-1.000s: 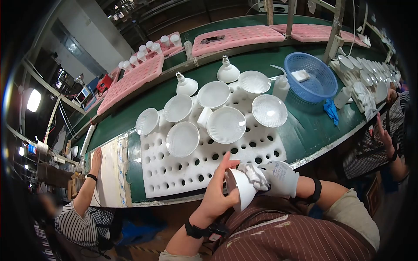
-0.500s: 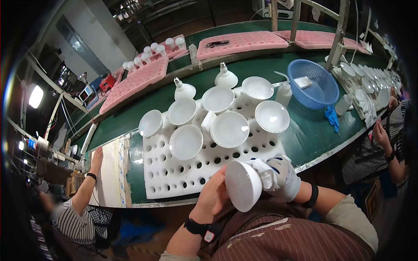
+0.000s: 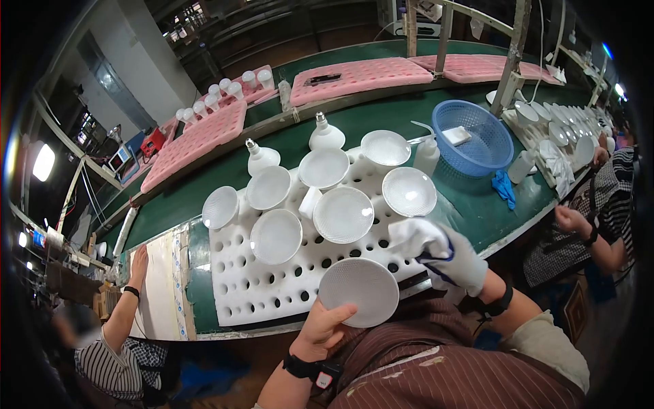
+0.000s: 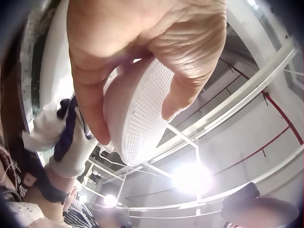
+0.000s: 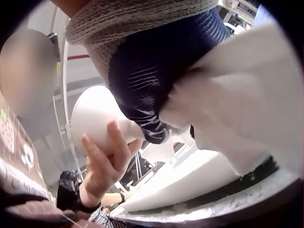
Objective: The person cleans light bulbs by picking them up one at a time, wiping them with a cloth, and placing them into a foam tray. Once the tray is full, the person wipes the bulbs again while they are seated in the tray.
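Observation:
My bare left hand (image 3: 321, 328) grips a white reflector lamp (image 3: 360, 292) by its rim, thumb on the ribbed face and fingers behind it. In the left wrist view the lamp (image 4: 137, 114) sits between thumb and fingers. My gloved right hand (image 3: 458, 262) pinches a crumpled white cloth (image 3: 419, 238), apart from the lamp; the cloth (image 5: 237, 99) fills much of the right wrist view. Beyond the hands lies a white foam board (image 3: 238, 300) with rows of holes, bearing several lamps face up, such as one lamp (image 3: 276, 236) near its left.
Two lamps stand base up behind the board, one of them here (image 3: 327, 134). Right of them are a squeeze bottle (image 3: 427, 155), a blue basket (image 3: 470, 160) and a blue glove (image 3: 503, 189). Pink trays (image 3: 361, 78) line the back. Other people's arms reach in at both sides.
The lamp in my left hand has turned its ribbed face upward. My right hand and the cloth have come off it, moving up and right. The view has shifted slightly.

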A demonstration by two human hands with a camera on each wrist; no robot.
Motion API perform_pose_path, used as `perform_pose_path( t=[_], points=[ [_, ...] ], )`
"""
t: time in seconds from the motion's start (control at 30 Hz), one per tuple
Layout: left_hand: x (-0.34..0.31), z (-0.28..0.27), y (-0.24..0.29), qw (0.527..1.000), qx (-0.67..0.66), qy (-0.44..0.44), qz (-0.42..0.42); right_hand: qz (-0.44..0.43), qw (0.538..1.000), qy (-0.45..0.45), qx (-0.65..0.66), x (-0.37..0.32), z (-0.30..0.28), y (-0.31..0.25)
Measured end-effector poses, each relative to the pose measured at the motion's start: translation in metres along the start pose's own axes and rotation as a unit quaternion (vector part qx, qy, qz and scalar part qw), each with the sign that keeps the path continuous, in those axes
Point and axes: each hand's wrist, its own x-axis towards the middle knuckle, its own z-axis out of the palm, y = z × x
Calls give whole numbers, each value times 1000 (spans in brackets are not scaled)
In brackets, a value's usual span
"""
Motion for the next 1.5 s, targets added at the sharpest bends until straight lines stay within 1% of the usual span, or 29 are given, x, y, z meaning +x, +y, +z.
perform_pose_path(
  t=[0.03, 0.07, 0.1, 0.13, 0.17, 0.2, 0.27, 0.3, 0.33, 0.37, 0.4, 0.5, 0.6, 0.63, 0.7, 0.73, 0.77, 0.83, 0.9, 1.0, 1.07, 1.13, 1.23, 1.27, 1.33, 1.4, 1.43, 1.47, 1.5],
  points=[
    [2, 5, 0, 997, 61, 22, 27, -77, 996, 6, 37, -7, -3, -7],
    [5, 9, -2, 990, 123, 43, 53, -73, 997, 10, 38, -14, -2, -15],
    [10, 6, -5, 990, 125, 40, 48, -190, 982, -9, -1, -20, 4, -25],
    [20, 18, -1, 886, 429, -34, 172, -266, 957, -28, -113, -20, 14, -36],
    [12, 34, 8, 723, 643, -121, 221, -345, 914, -33, -212, -19, 23, -46],
    [3, 69, 25, 514, 778, -182, 313, -373, 848, -41, -373, -17, 33, -55],
    [22, 16, -8, 753, 595, -155, 235, -319, 890, -37, -323, 3, 42, -34],
    [20, 34, -3, 830, 492, -132, 225, -275, 910, -38, -309, 7, 41, -35],
    [21, 33, -8, 830, 492, -132, 225, -227, 928, -38, -292, 10, 39, -35],
    [18, 27, -16, 859, 487, -66, 146, -255, 935, -25, -244, 23, 39, -20],
    [16, 25, -20, 876, 477, 1, 66, -156, 979, -51, -122, 22, 36, -30],
    [12, 36, -6, 873, 478, -67, 68, -73, 991, -111, 26, 51, 30, 11],
    [9, 36, 6, 888, 439, -111, 74, -146, 974, -110, 135, 53, 31, 29],
    [5, 39, 12, 907, 403, -110, 52, -114, 959, -172, 194, 52, 27, 31],
    [-1, 36, 13, 953, 291, -89, -10, -143, 956, -178, 184, 47, 38, 32],
    [0, 34, 12, 952, 294, -88, -12, -173, 953, -182, 170, 45, 43, 29],
    [2, 33, 12, 963, 243, -111, 2, -116, 969, -149, 156, 39, 42, 23],
    [4, 31, 8, 972, 191, -133, 16, -97, 971, -142, 164, 41, 38, 28],
    [2, 26, 4, 986, 145, -75, 40, -99, 970, -103, 195, 40, 40, 24],
    [8, 28, 0, 986, 145, -62, 60, -97, 926, -115, 346, 42, 49, 40],
    [12, 35, 2, 972, 197, -89, 92, -137, 944, -106, 282, 40, 51, 50],
    [14, 39, 3, 941, 308, -56, 128, -177, 955, -96, 217, 39, 54, 59],
    [19, 35, 2, 927, 343, -28, 151, -162, 957, -90, 224, 34, 52, 55],
    [20, 32, 4, 927, 343, -28, 152, -60, 931, -100, 345, 26, 45, 43],
    [21, 24, 11, 977, 205, 65, -3, 42, 883, -108, 455, 22, 36, 32],
    [18, 24, 8, 979, 196, 59, 20, -97, 953, 62, 281, 23, 32, 31],
    [16, 24, 6, 980, 187, 54, 41, -120, 973, 94, 171, 28, 25, 36],
    [14, 23, 1, 980, 185, 56, 38, -120, 975, 107, 154, 17, 24, 37],
    [12, 22, -6, 979, 195, 8, 60, -214, 970, 114, 19, 15, 22, 26]
  ],
)
